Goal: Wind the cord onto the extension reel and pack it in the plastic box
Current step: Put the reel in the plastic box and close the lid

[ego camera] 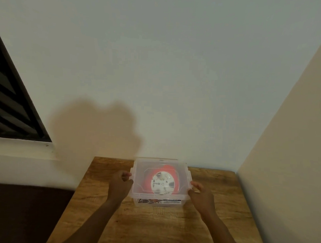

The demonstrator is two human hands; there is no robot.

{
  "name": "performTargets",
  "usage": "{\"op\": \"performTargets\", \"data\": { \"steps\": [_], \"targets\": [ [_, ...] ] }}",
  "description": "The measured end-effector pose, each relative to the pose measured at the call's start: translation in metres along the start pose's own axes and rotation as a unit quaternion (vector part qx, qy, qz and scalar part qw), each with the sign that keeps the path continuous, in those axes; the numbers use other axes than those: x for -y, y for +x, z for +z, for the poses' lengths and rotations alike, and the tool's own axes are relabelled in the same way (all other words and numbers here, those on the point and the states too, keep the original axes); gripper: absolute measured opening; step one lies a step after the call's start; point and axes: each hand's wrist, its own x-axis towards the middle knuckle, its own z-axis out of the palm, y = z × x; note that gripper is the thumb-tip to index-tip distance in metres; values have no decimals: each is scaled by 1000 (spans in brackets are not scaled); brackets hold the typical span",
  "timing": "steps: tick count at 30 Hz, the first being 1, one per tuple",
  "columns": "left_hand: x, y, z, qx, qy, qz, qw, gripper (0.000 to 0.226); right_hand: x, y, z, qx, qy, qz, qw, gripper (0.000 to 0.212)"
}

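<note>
On the wooden table (150,230), both hands' grips clamp the lidded plastic box (159,195), its label (159,201) unreadable.

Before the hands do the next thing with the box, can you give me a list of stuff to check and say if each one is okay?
1. Reel in the box: ok. The red and white reel shows through the clear lid.
2. Lid on top of the plastic box: ok, it covers the whole top.
3. Side latches snapped down: cannot tell, too blurry.
4. Left hand at the box's left side: ok, its fingers curl at the lid's edge.
5. Right hand at the right side: ok, its fingers are at the rim there.
6. Box standing flat on the wooden table: ok.
</note>
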Motion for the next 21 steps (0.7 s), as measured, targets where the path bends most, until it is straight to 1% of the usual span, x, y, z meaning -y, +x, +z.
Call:
{"op": "performTargets", "data": {
  "steps": [1,2,4,5,7,8,10,12,14,18,21],
  "targets": [
    [-1,5,2,8,3,-10,1000,11,3,4,0,7,-1,-4,1000,33],
    [-3,12,4,24,9,-19,999,20,7,8,1,13,-4,-9,1000,31],
    [-3,23,6,69,34,-36,996,46,19,18,5,22,-19,-22,999,29],
    [-3,26,7,86,51,-43,994,54,25,23,8,25,-25,-24,999,30],
    [0,28,13,102,75,-49,991,61,31,34,14,31,-29,-16,999,33],
    [2,27,17,95,93,-47,990,63,32,36,18,34,-32,-10,999,34],
    [5,24,25,56,130,-37,989,62,27,36,26,43,-42,0,998,36],
    [7,21,27,27,150,-24,988,60,16,31,34,37,-38,8,999,41],
    [9,22,28,23,155,-20,987,58,10,30,37,28,-21,14,999,43],
    [15,24,29,10,138,-26,990,49,9,33,37,61,-8,34,998,46],
    [20,28,28,14,112,-21,993,47,6,34,39,58,28,53,996,46]
  ]
}}
